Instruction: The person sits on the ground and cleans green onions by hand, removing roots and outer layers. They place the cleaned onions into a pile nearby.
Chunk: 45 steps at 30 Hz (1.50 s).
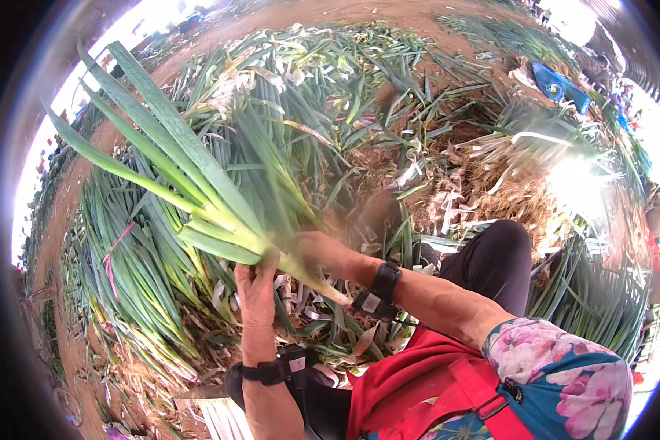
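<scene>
My left hand (259, 278) grips a thick green leek stalk (236, 220) near where the leaves fan out. The leaves reach to the upper left, and the pale root end slants down to the right towards my right wrist. My right hand (322, 254) is against the same stalk just below the fork, blurred by motion. Some blurred green leaves (269, 176) rise beside it; whether its fingers hold them is unclear. On each wrist is a black strap with a small device.
A leek bundle (137, 242) with a pink tie (109, 258) lies at left. Trimmed leaves (308, 71) are heaped ahead. Fibrous roots (506, 181) pile up at right, with more leeks (583, 297) beyond my knee (495, 253). Blue plastic sacking (561, 88) lies far right.
</scene>
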### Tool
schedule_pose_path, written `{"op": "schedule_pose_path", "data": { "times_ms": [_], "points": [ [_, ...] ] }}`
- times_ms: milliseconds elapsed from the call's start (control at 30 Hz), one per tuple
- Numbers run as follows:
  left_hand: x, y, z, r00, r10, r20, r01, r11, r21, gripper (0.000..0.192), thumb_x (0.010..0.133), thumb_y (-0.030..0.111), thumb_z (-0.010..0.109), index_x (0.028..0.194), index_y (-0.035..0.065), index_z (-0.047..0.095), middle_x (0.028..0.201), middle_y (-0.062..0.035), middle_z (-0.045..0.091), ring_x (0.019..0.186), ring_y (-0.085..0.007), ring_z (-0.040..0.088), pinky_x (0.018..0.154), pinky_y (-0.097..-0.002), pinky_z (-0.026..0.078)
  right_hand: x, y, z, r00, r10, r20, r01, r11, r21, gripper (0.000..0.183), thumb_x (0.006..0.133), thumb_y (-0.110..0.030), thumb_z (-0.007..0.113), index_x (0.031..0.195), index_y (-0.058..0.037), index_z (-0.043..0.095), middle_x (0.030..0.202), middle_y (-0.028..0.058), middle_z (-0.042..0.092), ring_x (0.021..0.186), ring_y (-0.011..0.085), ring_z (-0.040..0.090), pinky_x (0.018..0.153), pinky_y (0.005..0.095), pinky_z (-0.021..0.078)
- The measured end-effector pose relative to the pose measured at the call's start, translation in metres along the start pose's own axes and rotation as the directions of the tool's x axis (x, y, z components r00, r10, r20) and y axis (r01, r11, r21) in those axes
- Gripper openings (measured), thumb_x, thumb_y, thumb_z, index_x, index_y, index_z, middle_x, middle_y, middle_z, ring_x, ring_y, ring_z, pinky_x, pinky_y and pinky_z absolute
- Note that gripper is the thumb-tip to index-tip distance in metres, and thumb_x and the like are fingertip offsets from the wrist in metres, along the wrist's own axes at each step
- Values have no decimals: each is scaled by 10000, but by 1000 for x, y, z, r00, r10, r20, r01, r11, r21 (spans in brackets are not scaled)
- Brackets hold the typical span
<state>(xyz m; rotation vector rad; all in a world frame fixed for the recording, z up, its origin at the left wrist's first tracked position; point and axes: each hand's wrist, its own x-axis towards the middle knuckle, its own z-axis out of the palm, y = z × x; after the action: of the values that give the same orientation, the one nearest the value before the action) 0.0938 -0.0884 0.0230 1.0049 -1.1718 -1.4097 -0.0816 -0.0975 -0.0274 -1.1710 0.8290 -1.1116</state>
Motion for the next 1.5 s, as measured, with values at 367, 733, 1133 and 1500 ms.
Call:
{"op": "schedule_pose_path", "data": {
  "times_ms": [367,733,1133,1500],
  "points": [
    [-13,26,10,990,20,142,-18,1000,-15,333,926,149,720,1220,34,617,1144,-60,649,1081,-178,602,1000,-338,450,-10,20,-7,974,-172,148,201,958,-205,248,873,-70,649,1110,-2,675,987,177,681,882,319,655,784,393,502],
    [-5,26,11,988,132,82,-106,957,-269,313,959,143,635,1211,-25,560,998,-100,643,975,-235,636,939,-409,511,-71,85,-36,917,399,-25,-332,725,-604,415,858,-365,623,1038,4,687,859,148,681,825,281,665,717,376,511],
    [11,-5,-7,964,175,-201,-213,959,-189,405,967,216,666,1297,43,506,1017,-61,605,954,-193,609,823,-345,488,-69,46,-18,986,-132,-105,43,801,-598,475,977,-407,544,1186,12,622,1033,160,678,963,289,648,875,364,501],
    [7,-20,-16,992,124,-15,-120,911,-394,797,955,517,568,1552,89,257,1431,-180,468,1279,-333,509,1088,-492,377,-63,45,18,971,-231,68,241,915,-323,329,991,-180,553,1276,-19,588,1137,142,642,1092,160,568,934,350,462]
  ]
}}
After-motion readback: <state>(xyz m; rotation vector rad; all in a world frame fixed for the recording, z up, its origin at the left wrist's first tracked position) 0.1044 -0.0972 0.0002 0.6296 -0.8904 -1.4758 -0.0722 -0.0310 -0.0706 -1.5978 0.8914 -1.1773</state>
